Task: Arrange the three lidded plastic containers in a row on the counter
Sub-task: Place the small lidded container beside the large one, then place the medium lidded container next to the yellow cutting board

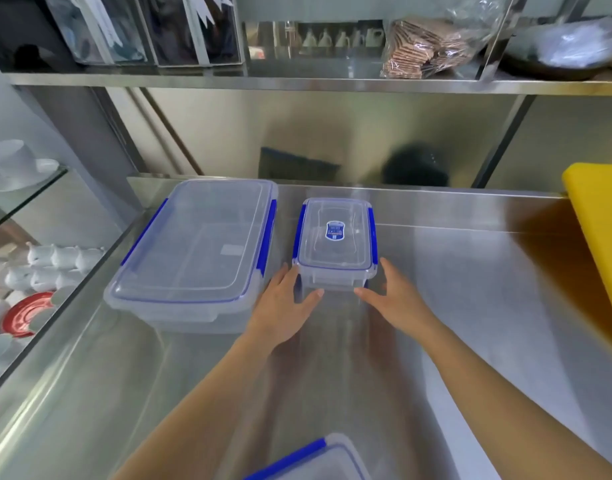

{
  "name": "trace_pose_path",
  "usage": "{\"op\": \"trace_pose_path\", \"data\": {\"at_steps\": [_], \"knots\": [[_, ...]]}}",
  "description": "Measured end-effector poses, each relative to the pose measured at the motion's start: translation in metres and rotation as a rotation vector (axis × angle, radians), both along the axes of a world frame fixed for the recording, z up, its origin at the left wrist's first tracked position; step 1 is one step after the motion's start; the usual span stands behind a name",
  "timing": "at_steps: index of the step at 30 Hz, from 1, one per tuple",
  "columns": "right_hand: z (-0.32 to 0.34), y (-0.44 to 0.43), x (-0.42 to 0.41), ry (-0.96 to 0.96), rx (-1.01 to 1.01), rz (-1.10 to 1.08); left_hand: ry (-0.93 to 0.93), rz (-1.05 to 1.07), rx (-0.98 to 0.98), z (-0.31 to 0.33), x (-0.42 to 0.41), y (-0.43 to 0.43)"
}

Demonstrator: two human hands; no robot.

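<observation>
Both hands, left hand (pixel 283 303) and right hand (pixel 392 296), are cupping the small box (pixel 335 244) with open fingers, the big box (pixel 197 244) sitting at its nine o'clock.

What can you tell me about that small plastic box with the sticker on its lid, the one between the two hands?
The small clear plastic container with blue side clips is rectangular and looks empty. Its transparent lid is shut and carries a blue and white sticker at its middle. It stands upright on the stainless steel counter, just right of a much larger container. The left hand and the right hand flank its near corners, fingers spread and at or close to its sides; real contact is hard to judge.
</observation>
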State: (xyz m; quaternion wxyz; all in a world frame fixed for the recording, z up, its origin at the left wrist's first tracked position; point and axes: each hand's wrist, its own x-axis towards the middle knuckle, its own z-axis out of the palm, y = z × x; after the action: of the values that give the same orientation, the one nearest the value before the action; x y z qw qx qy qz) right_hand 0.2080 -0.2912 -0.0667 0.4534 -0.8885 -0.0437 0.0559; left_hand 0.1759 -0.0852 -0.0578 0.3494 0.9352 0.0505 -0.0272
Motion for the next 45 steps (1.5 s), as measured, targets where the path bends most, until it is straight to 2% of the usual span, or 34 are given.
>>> {"op": "trace_pose_path", "data": {"at_steps": [8,14,18,22,26,30,33,36,38,40,42,45], "knots": [[0.01,0.005,-0.078,0.184,-0.023,0.121,0.196,-0.095,-0.082,0.027,-0.105,0.032],[0.022,0.008,-0.143,0.385,0.075,0.367,0.275,-0.122,-0.171,0.03,-0.177,0.055],[0.019,0.014,-0.171,0.419,0.099,0.471,0.316,-0.138,-0.135,0.024,-0.209,0.066],[0.012,0.016,-0.184,0.352,0.143,0.381,0.26,-0.21,0.015,0.016,-0.227,0.066],[0.005,0.007,-0.19,0.317,0.158,0.264,0.175,-0.143,0.114,0.012,-0.225,0.059],[-0.001,-0.009,-0.199,0.248,0.187,0.035,-0.017,0.139,0.477,0.009,-0.207,0.04],[-0.005,-0.016,-0.209,0.208,0.153,-0.102,-0.066,0.305,0.593,0.015,-0.188,0.014],[-0.008,-0.018,-0.219,0.109,0.079,-0.077,0.056,0.401,0.525,0.021,-0.177,0.004],[-0.009,-0.02,-0.224,0.086,0.059,-0.044,0.308,0.423,0.425,0.024,-0.176,0.01],[-0.008,-0.027,-0.225,0.077,0.042,-0.022,0.509,0.35,0.412,0.031,-0.177,0.014],[-0.005,-0.036,-0.224,0.074,0.022,-0.003,0.539,0.259,0.395,0.037,-0.178,0.012],[-0.007,-0.05,-0.223,0.094,0.019,-0.035,0.386,0.196,0.2,0.034,-0.172,0.003]]}}
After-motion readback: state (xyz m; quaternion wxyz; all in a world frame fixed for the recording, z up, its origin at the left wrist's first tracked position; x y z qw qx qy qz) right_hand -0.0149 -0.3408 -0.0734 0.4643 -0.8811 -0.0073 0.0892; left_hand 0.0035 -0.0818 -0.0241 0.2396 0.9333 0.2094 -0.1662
